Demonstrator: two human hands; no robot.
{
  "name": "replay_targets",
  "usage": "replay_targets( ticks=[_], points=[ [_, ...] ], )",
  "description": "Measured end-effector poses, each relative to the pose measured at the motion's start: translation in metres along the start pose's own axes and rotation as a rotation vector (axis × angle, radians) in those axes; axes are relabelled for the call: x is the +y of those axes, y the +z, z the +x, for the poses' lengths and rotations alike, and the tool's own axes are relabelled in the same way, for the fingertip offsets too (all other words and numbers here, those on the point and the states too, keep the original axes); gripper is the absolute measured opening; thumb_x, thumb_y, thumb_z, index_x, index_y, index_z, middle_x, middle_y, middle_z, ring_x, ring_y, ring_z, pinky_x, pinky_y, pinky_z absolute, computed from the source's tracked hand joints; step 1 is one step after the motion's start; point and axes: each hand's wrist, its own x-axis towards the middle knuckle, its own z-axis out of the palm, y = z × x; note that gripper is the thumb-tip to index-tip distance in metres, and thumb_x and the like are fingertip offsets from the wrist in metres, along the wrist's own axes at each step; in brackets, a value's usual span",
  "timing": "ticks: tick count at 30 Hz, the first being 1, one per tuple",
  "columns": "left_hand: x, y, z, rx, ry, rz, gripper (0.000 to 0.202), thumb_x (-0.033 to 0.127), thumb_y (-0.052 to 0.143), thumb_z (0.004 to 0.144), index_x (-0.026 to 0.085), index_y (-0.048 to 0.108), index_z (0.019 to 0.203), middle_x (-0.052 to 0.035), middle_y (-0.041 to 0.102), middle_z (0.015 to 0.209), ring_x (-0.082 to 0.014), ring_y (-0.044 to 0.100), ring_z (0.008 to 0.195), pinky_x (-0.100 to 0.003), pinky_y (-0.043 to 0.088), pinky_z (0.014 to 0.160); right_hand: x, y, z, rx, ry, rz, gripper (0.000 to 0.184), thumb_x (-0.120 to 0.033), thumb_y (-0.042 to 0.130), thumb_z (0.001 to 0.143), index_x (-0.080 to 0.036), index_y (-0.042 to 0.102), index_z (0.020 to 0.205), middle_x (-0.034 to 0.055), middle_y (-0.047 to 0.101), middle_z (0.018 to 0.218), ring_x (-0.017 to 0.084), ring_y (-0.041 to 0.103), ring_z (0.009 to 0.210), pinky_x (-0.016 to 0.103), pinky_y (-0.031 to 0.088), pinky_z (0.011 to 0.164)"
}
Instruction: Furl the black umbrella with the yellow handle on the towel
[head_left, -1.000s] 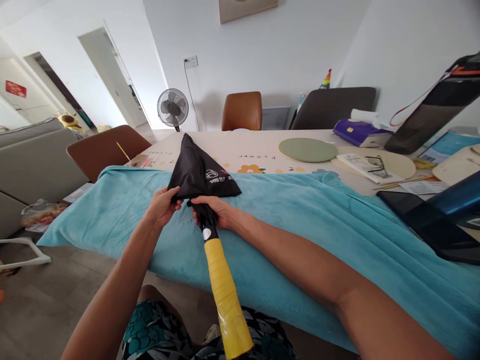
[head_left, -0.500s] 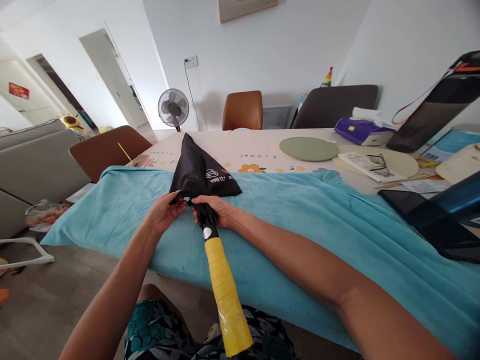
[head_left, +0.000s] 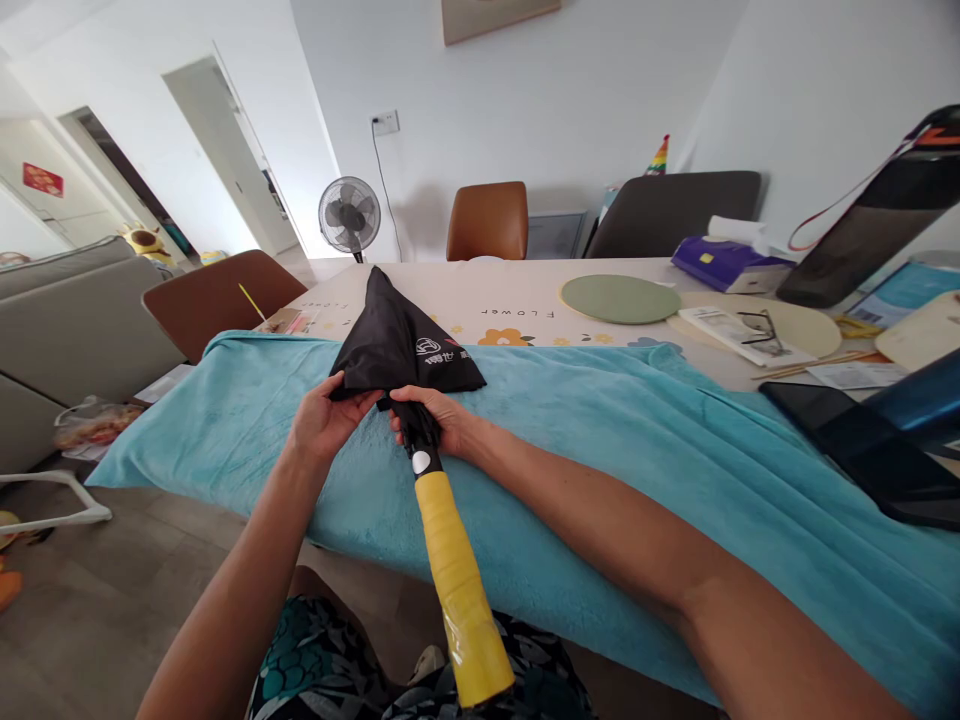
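A black umbrella [head_left: 401, 335] with white print lies folded in, its canopy loose and spread to a triangle, tip pointing away from me. Its handle, wrapped in yellow tape [head_left: 456, 580], points back toward my lap. My left hand [head_left: 326, 415] pinches the left lower edge of the canopy between thumb and fingers. My right hand [head_left: 431, 420] is wrapped round the black ribs and shaft just above the handle. The fingers' undersides are partly hidden by the umbrella. Beneath it all is a turquoise blanket [head_left: 585, 450].
The blanket drapes over the front of a patterned table [head_left: 442, 290]. A green oval mat [head_left: 620, 299], a purple tissue box [head_left: 727, 265], glasses [head_left: 761, 330] and a dark tablet [head_left: 847, 440] lie to the right. A large bottle [head_left: 870, 220] stands behind them. Chairs and a fan [head_left: 350, 215] are beyond.
My left hand has shifted slightly left along the canopy edge, drawing that side of the fabric outward. My right hand keeps its hold on the ribs.
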Motion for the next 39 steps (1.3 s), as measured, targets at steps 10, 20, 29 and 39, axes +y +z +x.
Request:
replay_targets(
  ticks=[10, 20, 29, 39],
  points=[
    [0.01, -0.024, -0.002, 0.091, -0.002, -0.077, 0.029, 0.011, 0.036, 0.083, 0.01, 0.059, 0.1, -0.0126, 0.067, 0.088, -0.0232, 0.064, 0.09, -0.041, 0.055, 0.074, 0.002, -0.006, 0.004, -0.023, -0.022, 0.014, 0.014, -0.023, 0.053, 0.081, -0.012, 0.051, 0.072, 0.0007, 0.058, 0.055, 0.011, 0.053, 0.044, 0.023, 0.049, 0.042],
    [0.03, -0.027, -0.007, 0.104, 0.017, 0.072, 0.022, 0.007, 0.039, 0.083, 0.01, 0.06, 0.089, -0.0084, 0.068, 0.078, -0.0173, 0.066, 0.072, -0.033, 0.057, 0.064, 0.001, -0.004, 0.004, -0.003, 0.005, -0.009, 0.015, -0.021, 0.053, 0.081, -0.013, 0.05, 0.068, 0.0004, 0.057, 0.051, 0.01, 0.053, 0.042, 0.023, 0.049, 0.042],
    [0.031, -0.032, -0.007, 0.164, 0.169, 0.444, 0.011, 0.012, 0.05, 0.076, 0.01, 0.059, 0.081, -0.0058, 0.065, 0.071, -0.0157, 0.063, 0.06, -0.03, 0.056, 0.055, -0.001, 0.001, -0.001, 0.041, 0.046, -0.03, 0.013, -0.018, 0.047, 0.081, -0.014, 0.048, 0.069, 0.0022, 0.059, 0.05, 0.012, 0.055, 0.04, 0.022, 0.049, 0.042],
    [0.011, -0.042, -0.01, 0.22, 0.639, 1.413, 0.04, 0.01, 0.063, 0.064, 0.028, 0.064, 0.1, 0.0022, 0.054, 0.057, -0.0147, 0.055, 0.056, -0.018, 0.037, 0.05, -0.003, 0.01, -0.005, 0.133, 0.05, -0.035, 0.013, -0.018, 0.05, 0.08, -0.018, 0.042, 0.069, -0.0015, 0.052, 0.045, 0.011, 0.05, 0.037, 0.02, 0.045, 0.036]
  ],
)
